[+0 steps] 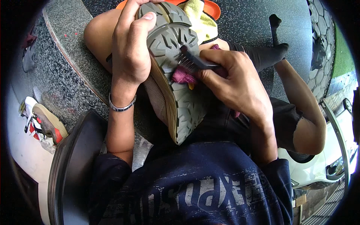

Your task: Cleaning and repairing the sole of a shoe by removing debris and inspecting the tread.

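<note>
A shoe with a grey-green lugged sole [189,112] is tilted up over my lap, its sole turned toward my right. My left hand [133,54] grips it near the upper end, thumb on the edge of the sole. In my right hand [240,78] is a small black brush [193,62], its bristles at the middle of the sole and a little blurred. A crumpled magenta cloth [183,76] shows below the brush, against the sole; more of it peeks out around my right hand, which partly hides it.
A yellow cloth [202,24] lies behind the shoe, beside an orange rim [213,9]. The matching shoe [48,122] sits at far left near a dark curved edge [75,168]. My black-socked foot [277,52] stretches right across speckled stone. A white car [315,168] stands at lower right.
</note>
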Motion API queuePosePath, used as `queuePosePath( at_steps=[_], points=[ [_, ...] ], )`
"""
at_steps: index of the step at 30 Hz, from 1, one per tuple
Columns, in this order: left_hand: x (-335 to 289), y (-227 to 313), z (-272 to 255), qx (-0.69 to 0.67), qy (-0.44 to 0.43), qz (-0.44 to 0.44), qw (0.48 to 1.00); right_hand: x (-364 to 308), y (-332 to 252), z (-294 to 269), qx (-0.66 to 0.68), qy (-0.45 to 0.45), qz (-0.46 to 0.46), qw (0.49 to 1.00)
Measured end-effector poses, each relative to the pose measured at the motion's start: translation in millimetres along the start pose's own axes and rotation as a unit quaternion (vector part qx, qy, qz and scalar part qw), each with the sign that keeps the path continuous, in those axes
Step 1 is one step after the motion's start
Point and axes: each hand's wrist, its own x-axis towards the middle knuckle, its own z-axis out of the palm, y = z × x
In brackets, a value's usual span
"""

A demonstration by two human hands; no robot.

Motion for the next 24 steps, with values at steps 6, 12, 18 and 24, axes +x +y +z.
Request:
queuePosePath(
  at_steps=[6,12,18,24],
  points=[
    [-1.6,6.0,4.2,-0.019,0.027,-0.024,0.999,10.0,-30.6,-6.6,0.11,-0.024,0.099,0.989],
    [-0.8,0.6,1.2,-0.02,0.021,-0.024,0.999,2.8,-7.9,12.4,-0.011,0.093,-0.005,0.996],
    [-2.7,-0.3,-4.0,-0.082,0.029,-0.014,0.996,-1.7,16.9,-1.9,0.016,0.096,0.077,0.992],
    [4.3,4.3,-8.4,-0.171,0.013,-0.006,0.985,-16.8,46.8,-25.3,0.066,0.28,0.097,0.953]
  ],
)
